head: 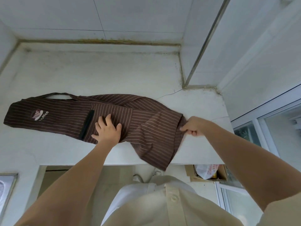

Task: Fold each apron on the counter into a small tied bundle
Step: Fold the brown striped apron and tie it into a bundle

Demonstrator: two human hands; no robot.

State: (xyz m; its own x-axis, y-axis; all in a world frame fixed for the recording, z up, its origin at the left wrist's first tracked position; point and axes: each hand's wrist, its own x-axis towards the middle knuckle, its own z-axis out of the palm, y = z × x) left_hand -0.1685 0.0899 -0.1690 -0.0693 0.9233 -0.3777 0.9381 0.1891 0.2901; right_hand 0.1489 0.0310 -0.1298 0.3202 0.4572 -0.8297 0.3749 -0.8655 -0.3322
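The pale counter [65, 70] carries a striped apron [65, 115] that overhangs the counter's front edge. The left hand [107, 129] presses it flat, fingers spread, and the right hand [193, 126] pinches the hem. A hard tug could drag it off.

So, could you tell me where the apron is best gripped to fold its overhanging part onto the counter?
Probably at the hem corner of the apron, drooping past the counter edge, pinched from the near side. It hangs free, so fingers can close on both faces. The left hand presses the middle flat and the right hand pinches the right end; that corner is unheld.
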